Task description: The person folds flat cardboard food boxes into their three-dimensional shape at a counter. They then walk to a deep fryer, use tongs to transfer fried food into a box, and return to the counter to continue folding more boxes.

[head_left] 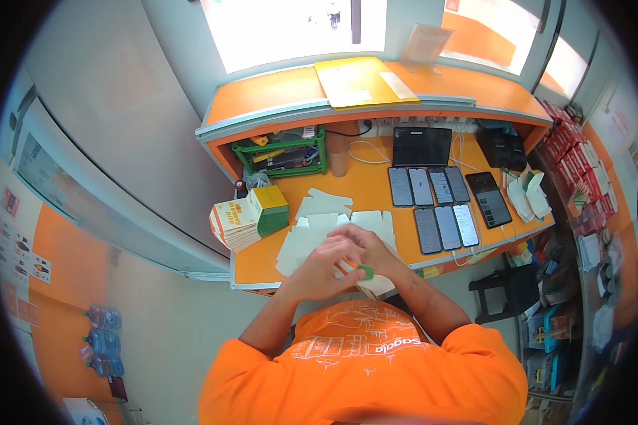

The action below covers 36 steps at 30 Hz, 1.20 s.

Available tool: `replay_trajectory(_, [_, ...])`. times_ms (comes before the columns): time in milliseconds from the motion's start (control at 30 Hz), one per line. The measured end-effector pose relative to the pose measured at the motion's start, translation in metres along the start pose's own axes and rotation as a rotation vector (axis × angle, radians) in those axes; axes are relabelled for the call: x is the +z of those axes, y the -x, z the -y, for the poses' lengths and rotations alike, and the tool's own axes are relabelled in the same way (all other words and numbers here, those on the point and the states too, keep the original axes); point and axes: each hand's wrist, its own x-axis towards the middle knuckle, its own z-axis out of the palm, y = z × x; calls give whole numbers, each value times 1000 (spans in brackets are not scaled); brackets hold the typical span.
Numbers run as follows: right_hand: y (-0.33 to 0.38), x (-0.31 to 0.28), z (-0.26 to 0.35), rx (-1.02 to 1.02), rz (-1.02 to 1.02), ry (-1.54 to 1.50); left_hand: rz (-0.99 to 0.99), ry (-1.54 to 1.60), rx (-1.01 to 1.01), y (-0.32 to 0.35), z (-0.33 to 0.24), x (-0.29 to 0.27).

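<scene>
Both hands meet at the near edge of the orange desk (pixel 376 185). The left hand (pixel 324 270) and the right hand (pixel 367 249) together grip a flat carton blank (pixel 367 278), white with green and orange print, fingers curled around it. Just beyond lie loose white blanks (pixel 317 225). To the left sits a stack of printed blanks (pixel 248 217). Farther right, 8 phones (pixel 436 205) lie in 2 rows.

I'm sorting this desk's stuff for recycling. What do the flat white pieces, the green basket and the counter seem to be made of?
White pieces: thin card or paper, matt, lying flat with cut edges. Green basket: probably moulded plastic, with an open grid wall and even colour. Counter: smooth orange surface with a pale edge strip, likely laminate over board, though its core is hidden.
</scene>
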Motion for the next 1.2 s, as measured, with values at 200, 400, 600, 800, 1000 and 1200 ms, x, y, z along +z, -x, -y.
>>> replay_trajectory(200, [16,-16,15,62,64,-150,-618,221,-340,9,44,2])
replay_trajectory(400, [23,-1,41,-101,-112,325,-666,263,-405,10,53,11])
replay_trajectory(600, [26,4,40,-147,-167,379,-564,277,-449,11,60,10])
replay_trajectory(800, [20,3,28,-431,-282,601,-351,273,-470,10,51,5])
replay_trajectory(1000, [19,4,28,-340,-327,416,-356,454,-482,9,43,2])
replay_trajectory(1200, [18,0,42,-314,-246,392,-380,487,-488,13,43,1])
